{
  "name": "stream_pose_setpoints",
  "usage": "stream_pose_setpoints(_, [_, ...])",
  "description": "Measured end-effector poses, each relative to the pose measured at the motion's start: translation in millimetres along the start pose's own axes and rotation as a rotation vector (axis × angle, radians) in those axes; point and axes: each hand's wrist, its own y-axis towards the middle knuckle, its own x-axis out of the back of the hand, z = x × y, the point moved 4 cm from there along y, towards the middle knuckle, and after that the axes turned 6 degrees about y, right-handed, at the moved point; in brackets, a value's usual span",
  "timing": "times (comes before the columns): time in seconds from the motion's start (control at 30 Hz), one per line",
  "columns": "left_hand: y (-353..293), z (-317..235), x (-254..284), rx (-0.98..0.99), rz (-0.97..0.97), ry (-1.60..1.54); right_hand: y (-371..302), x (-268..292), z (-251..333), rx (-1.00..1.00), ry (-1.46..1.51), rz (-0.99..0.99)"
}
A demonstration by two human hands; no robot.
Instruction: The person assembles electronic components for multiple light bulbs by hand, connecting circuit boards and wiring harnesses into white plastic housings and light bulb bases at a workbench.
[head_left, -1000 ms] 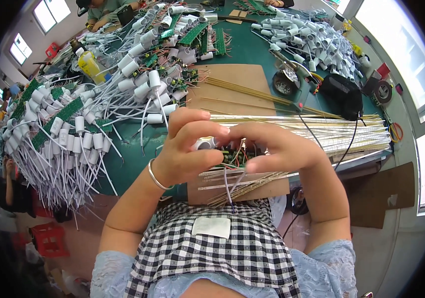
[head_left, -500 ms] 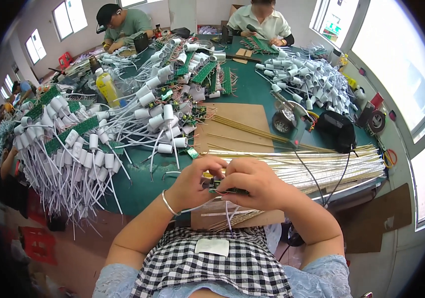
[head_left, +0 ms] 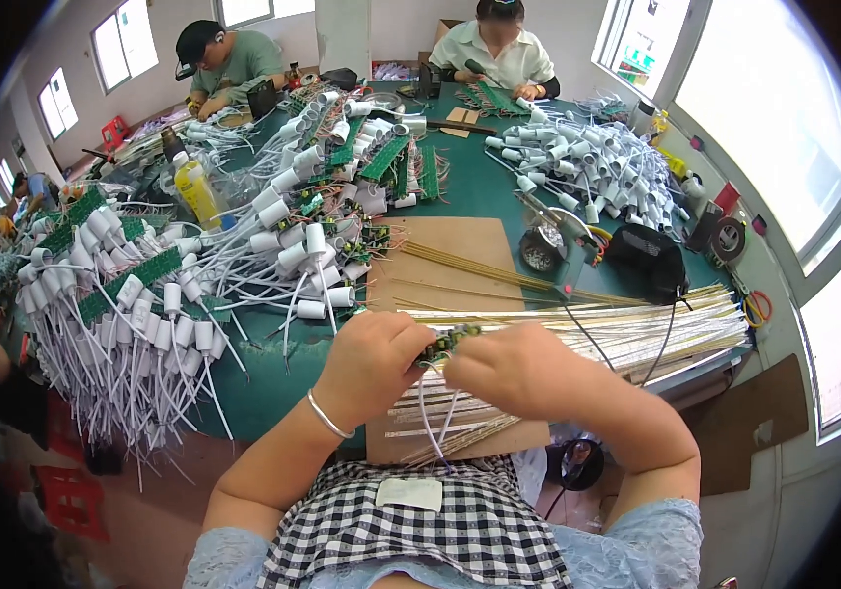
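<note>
My left hand (head_left: 373, 358) is closed on one end of a small green circuit board (head_left: 452, 343) with dark parts along it. The board is held above the near edge of the table. My right hand (head_left: 516, 365) is closed in a pinch just below and right of the board; what its fingertips hold is hidden. Thin white wires (head_left: 428, 417) hang from between the hands toward my checked apron. Under the hands lie long silvery and gold strips (head_left: 597, 339), partly on a brown cardboard sheet (head_left: 469, 236).
White cylinders with wires and green boards (head_left: 150, 294) are heaped at left, some hanging over the edge. More white cylinders (head_left: 607, 162) lie far right. A tool on a stand (head_left: 563, 240), a black bag (head_left: 648, 260) and a yellow bottle (head_left: 199, 191) stand around. Two people work across the table.
The circuit board has turned and come up into sight between my hands. My right fingers have shifted to its lower right. The whole view has swung slightly.
</note>
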Motion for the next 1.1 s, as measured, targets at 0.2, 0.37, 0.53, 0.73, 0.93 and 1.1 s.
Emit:
stream_pose_setpoints(0.2, [-9.7,10.9,11.0,-0.017,-0.068,0.11,-41.3,36.7,5.8,0.098,0.46,-0.244])
stream_pose_setpoints(0.37, [-9.5,1.6,11.8,-0.099,-0.112,0.132,-26.6,12.5,-29.6,-0.276,0.336,-0.406])
stream_pose_setpoints(0.53, [-6.8,-2.4,8.8,-0.117,-0.156,0.112,-2.3,-12.6,-7.0,0.092,-0.049,-0.326])
stream_pose_setpoints(0.73, [-4.2,-2.2,8.5,-0.122,-0.124,0.098,3.3,-9.4,11.0,0.35,-0.201,-0.469])
stream_pose_setpoints(0.93, [-19.7,46.3,-3.7,0.37,-0.158,-0.719,-33.3,1.3,-44.7,-0.138,0.589,-0.817])
stream_pose_setpoints(1.1, [-11.2,44.4,-2.4,0.283,-0.039,-0.843,23.3,-50.5,-41.5,-0.338,0.973,-0.238])
